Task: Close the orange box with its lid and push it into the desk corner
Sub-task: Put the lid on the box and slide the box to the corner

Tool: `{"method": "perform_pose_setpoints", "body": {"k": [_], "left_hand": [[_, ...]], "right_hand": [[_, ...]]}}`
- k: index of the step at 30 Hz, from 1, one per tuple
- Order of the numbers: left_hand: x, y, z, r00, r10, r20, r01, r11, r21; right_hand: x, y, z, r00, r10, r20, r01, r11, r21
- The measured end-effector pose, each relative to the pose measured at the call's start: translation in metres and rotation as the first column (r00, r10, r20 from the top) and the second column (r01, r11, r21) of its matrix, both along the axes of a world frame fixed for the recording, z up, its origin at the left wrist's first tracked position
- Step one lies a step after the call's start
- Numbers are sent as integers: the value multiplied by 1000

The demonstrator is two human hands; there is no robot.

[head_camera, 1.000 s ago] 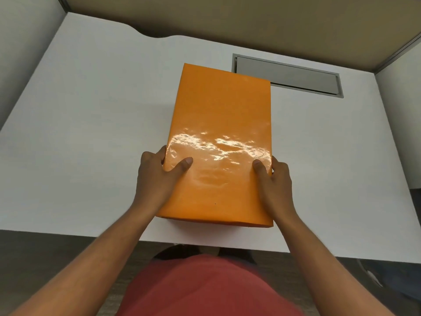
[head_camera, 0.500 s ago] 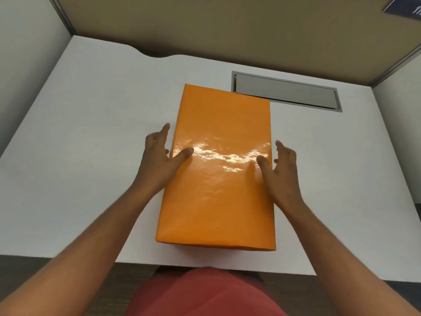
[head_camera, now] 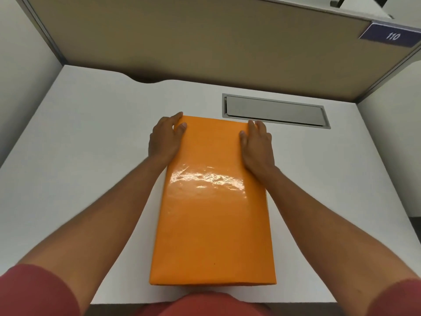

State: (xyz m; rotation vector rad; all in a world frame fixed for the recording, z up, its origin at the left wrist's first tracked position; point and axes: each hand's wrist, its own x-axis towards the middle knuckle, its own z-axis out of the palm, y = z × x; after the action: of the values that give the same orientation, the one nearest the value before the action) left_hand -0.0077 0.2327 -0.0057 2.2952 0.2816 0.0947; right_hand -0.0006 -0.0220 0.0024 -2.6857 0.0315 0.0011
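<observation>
The glossy orange box [head_camera: 213, 215] lies lengthwise on the white desk [head_camera: 91, 144] in front of me, with its lid on and covering the top. My left hand [head_camera: 165, 139] clasps the far left edge of the lid, thumb on top and fingers down the side. My right hand [head_camera: 257, 144] clasps the far right edge the same way. The box's near end reaches the desk's front edge.
A grey cable hatch [head_camera: 275, 111] is set into the desk just beyond the box's far right corner. A tan partition [head_camera: 205, 42] closes the back, white side walls close left and right. A curved notch [head_camera: 145, 79] cuts the desk's back edge.
Both hands slid from the box's near half along its sides to the far end and now clasp the lid edges there. My head has leaned forward, so the box appears lower and closer.
</observation>
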Motion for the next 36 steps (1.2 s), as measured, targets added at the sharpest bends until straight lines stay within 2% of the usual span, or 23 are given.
{"method": "perform_pose_setpoints", "body": {"k": [10, 17, 19, 22, 25, 28, 32, 36], "left_hand": [[0, -4, -10, 999, 32, 23, -32, 999, 17], [-8, -4, 0, 989, 147, -25, -148, 986, -80], [-13, 0, 4, 987, 147, -67, -156, 977, -146], [-37, 5, 11, 982, 103, -160, -148, 942, -300], [-84, 5, 11, 945, 26, -326, -152, 917, -368], [-131, 1, 13, 906, -69, -417, -154, 865, -478], [-155, -6, 9, 888, -74, -455, -226, 791, -569], [-156, -9, 5, 877, -68, -476, -291, 714, -637]], "right_hand": [[6, 0, -4, 1000, -3, -20, 2, 1000, -27], [5, -5, 0, 998, 17, -63, -13, 999, 52], [-1, -10, 4, 997, 7, -83, 5, 989, 148], [-29, -17, 9, 976, -88, -197, 147, 940, 308], [-81, -25, 4, 932, -142, -334, 268, 891, 367], [-127, -28, -3, 905, -150, -399, 319, 859, 400], [-146, -25, -7, 900, -201, -388, 376, 808, 454], [-148, -21, -7, 909, -204, -364, 368, 805, 466]]}}
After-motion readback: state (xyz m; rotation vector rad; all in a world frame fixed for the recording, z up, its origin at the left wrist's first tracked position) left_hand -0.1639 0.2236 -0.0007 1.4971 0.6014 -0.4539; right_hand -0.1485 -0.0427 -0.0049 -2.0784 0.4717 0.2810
